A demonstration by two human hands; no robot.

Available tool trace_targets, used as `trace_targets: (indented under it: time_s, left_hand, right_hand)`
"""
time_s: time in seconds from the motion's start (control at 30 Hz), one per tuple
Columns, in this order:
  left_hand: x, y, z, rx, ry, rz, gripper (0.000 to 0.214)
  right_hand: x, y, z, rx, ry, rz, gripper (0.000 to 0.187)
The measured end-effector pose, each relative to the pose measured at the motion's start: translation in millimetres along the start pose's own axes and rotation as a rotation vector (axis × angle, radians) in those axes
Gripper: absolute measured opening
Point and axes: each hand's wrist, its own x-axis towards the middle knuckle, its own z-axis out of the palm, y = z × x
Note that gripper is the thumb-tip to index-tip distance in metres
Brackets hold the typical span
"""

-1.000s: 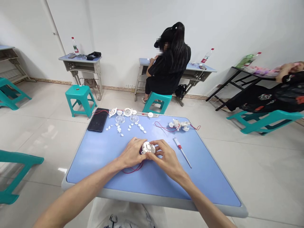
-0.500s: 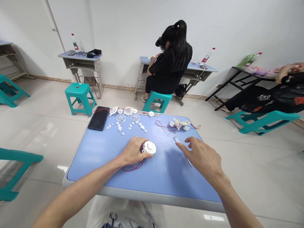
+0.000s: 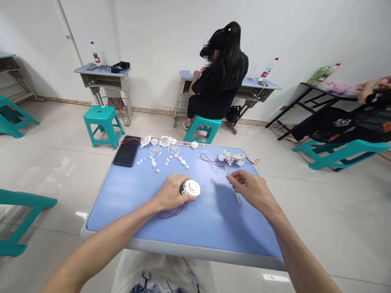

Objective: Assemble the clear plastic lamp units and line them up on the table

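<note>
While the left hand (image 3: 170,193) clasps a round white plastic housing (image 3: 192,188) on the blue table (image 3: 183,244), its fingers wrapped over the housing's near side, the right hand (image 3: 252,189) is pinched around a slim screwdriver (image 3: 234,191). The screwdriver's long axis runs slantwise, its clear handle up and away from the grip, its metal shaft down and toward the person. The housing lies to the left of the right hand's grip, with the left hand much nearer it, and only bare blue tabletop lies between them. Under the left grip trails a red wire (image 3: 172,212). Beyond both hands, small white parts (image 3: 161,161) and two clear domes (image 3: 165,150) lie scattered beside a black phone (image 3: 126,150), while a white assembly with red wires (image 3: 231,158) sits ahead of the right hand, and a seated co-worker (image 3: 220,77) faces a far desk
</note>
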Motion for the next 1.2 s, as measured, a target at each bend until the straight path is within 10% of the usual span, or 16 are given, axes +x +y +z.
trace_targets:
  time_s: [0.17, 0.3, 0.6, 1.2]
  left_hand:
    - [0.2, -2.8, 2.1, -0.006, 0.009, -0.004, 0.05]
    - [0.4, -4.8, 3.3, -0.016, 0.019, 0.001, 0.049]
    - [1.3, -7.3, 3.3, 0.023, 0.016, 0.055, 0.048]
    - [3.1, -2.8, -1.4, 0.014, -0.029, 0.082, 0.037]
  right_hand:
    - [-0.9, -46.3, -0.6, 0.649, -0.052, -0.186, 0.044]
    - [-9.8, -87.8, 15.3, 0.849, 0.027, -0.397, 0.021]
    - [-23.0, -101.5, 52.8, 0.647, 0.256, -0.796, 0.053]
    - [-22.9, -97.1, 66.0, 0.485, 0.382, -0.914, 0.05]
